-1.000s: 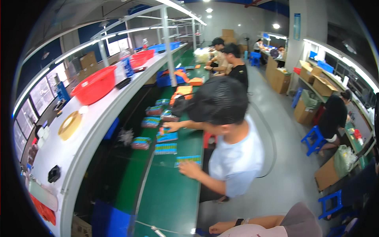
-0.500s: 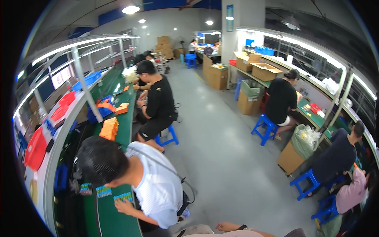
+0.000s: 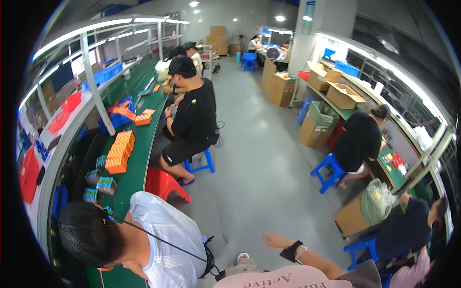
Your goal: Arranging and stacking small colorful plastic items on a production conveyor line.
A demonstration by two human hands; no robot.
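My right hand (image 3: 277,240) reaches forward over the grey floor, blurred by motion. A black band (image 3: 291,250) and a bracelet (image 3: 300,251) circle its wrist. No object shows in it, but the smear hides how its fingers are set. My left hand is out of view. Below is my pink shirt (image 3: 269,281). Close on my left, a person in a white shirt (image 3: 165,240) leans over the green workbench (image 3: 137,185). Stacks of orange pieces (image 3: 120,152) and blue-green bundles (image 3: 106,185) lie on that bench.
A red stool (image 3: 163,183) stands beyond the white-shirted person, near a seated person in black (image 3: 194,115). The aisle floor (image 3: 254,158) runs ahead. On the right are a blue stool (image 3: 329,172), a cardboard box with a green bag (image 3: 357,211), and people at another bench.
My view has shifted, and more of my shirt and right forearm show. My right hand has risen farther into the picture. The white-shirted person appears lower and farther left; the red stool has come into sight.
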